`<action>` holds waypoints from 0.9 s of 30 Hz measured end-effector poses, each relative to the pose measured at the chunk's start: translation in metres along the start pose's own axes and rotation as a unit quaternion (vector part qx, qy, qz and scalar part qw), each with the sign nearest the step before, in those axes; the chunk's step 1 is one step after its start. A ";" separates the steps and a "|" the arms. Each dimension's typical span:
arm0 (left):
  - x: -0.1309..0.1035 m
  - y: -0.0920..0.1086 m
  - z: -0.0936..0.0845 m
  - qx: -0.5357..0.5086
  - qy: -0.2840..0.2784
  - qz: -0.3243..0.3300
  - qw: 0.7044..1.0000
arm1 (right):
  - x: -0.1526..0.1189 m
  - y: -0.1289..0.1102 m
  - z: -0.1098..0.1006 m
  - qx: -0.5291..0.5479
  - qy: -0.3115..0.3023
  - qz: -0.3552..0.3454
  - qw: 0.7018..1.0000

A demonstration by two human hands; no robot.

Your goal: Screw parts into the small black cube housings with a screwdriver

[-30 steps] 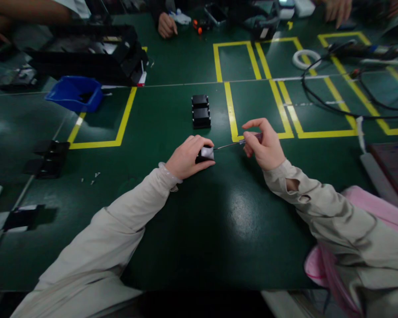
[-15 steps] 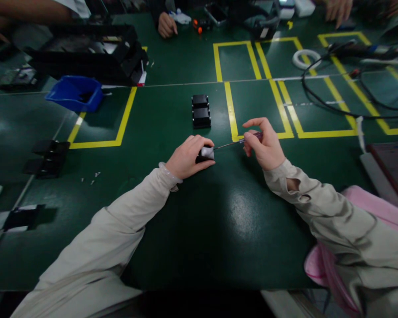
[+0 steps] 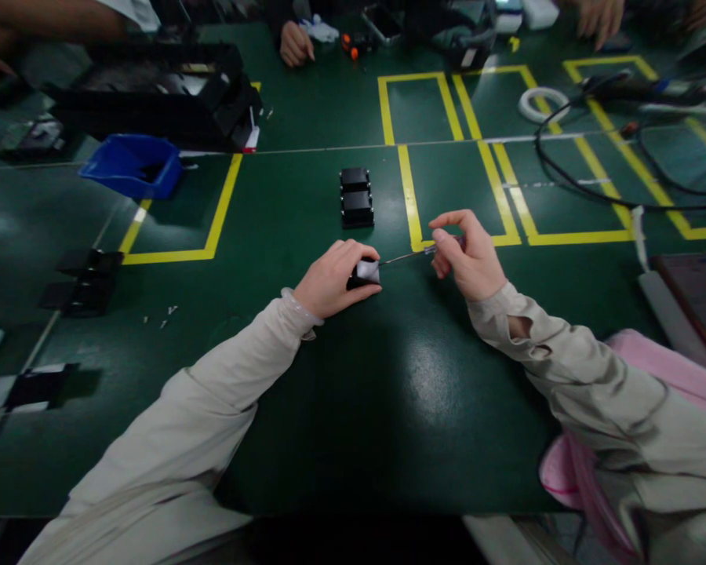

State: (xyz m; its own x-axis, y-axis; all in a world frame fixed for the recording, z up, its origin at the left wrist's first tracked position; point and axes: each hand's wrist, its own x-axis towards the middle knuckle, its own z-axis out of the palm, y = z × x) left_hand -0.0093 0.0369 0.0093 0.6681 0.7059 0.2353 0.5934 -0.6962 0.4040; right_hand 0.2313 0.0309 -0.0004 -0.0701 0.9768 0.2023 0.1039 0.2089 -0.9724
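Observation:
My left hand (image 3: 336, 281) is wrapped round a small black box (image 3: 367, 273) with a pale, shiny face, holding it on the green tabletop. In my right hand (image 3: 466, 255) is a screwdriver (image 3: 405, 256), its handle pinched between thumb and fingers while the index finger arches above. The thin shaft points left, and its tip meets the right side of the box near my left fingertips. Just beyond, two similar black boxes (image 3: 356, 198) stand together in a line. Several small screws (image 3: 168, 315) lie to the left of my left forearm.
A blue bin (image 3: 132, 166) and a large black tray (image 3: 153, 90) are at the far left, with black parts (image 3: 85, 282) nearer. Yellow tape outlines, a white ring (image 3: 543, 105) and a black cable (image 3: 594, 184) lie to the right. Other people's hands (image 3: 297, 43) rest across the table.
My right fingers have shifted slightly on the screwdriver handle. The box, my left hand and the screwdriver tip look to be in the same place.

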 end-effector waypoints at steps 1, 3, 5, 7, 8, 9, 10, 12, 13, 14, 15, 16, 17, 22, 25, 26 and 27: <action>0.000 0.000 0.000 0.000 0.000 0.001 1.000 | 0.000 0.000 0.000 0.003 0.000 -0.001 1.000; 0.000 0.000 0.000 0.000 -0.001 0.003 1.000 | 0.000 0.000 0.000 -0.004 0.001 -0.006 1.000; 0.000 -0.001 0.000 0.000 0.001 0.005 1.000 | 0.000 -0.001 0.000 -0.018 0.002 -0.010 1.000; 0.000 -0.001 0.000 0.000 0.002 0.006 1.000 | 0.000 -0.002 0.000 -0.022 0.001 -0.006 1.000; 0.000 -0.001 0.000 0.001 0.001 0.005 1.000 | 0.000 -0.002 0.000 -0.018 0.000 -0.002 1.000; 0.000 -0.001 0.000 0.002 0.000 0.005 1.000 | 0.000 -0.001 0.000 -0.012 -0.002 0.001 1.000; 0.000 -0.001 0.000 0.003 -0.001 0.004 1.000 | 0.000 -0.001 0.000 -0.006 -0.003 0.003 1.000; 0.000 -0.001 0.000 0.003 -0.002 0.004 1.000 | 0.000 0.000 0.000 0.000 -0.003 0.001 1.000; 0.000 -0.001 0.000 0.002 -0.001 0.005 1.000 | 0.000 0.000 0.000 -0.001 -0.002 -0.002 1.000; 0.000 -0.001 0.000 0.001 -0.001 0.005 1.000 | 0.000 0.000 0.000 -0.005 -0.002 -0.004 1.000; 0.000 -0.001 0.000 0.000 -0.001 0.005 1.000 | 0.000 -0.001 0.000 -0.010 -0.001 -0.006 1.000; 0.000 -0.001 0.000 0.000 -0.001 0.004 1.000 | 0.000 -0.001 0.000 -0.014 0.000 -0.007 1.000; 0.000 -0.002 0.000 0.000 -0.001 0.004 1.000 | 0.000 -0.002 0.000 -0.018 0.001 -0.007 1.000; 0.000 -0.002 0.000 0.000 0.001 0.007 1.000 | 0.000 -0.001 0.000 -0.007 0.000 0.003 1.000; -0.001 -0.002 0.000 0.001 0.001 0.010 1.000 | 0.000 0.000 0.000 0.000 0.000 0.001 1.000; 0.000 -0.002 0.000 0.002 0.001 0.010 1.000 | 0.000 -0.001 0.000 -0.001 -0.001 -0.002 1.000; 0.000 -0.002 0.000 0.001 0.001 0.010 1.000 | 0.000 -0.001 0.000 -0.005 -0.003 -0.006 1.000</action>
State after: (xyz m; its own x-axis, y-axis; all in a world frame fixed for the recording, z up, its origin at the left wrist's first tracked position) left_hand -0.0105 0.0379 0.0085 0.6789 0.6926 0.2440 0.5817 -0.7100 0.3969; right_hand 0.2311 0.0304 0.0004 -0.0773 0.9738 0.2139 0.1132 0.2218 -0.9685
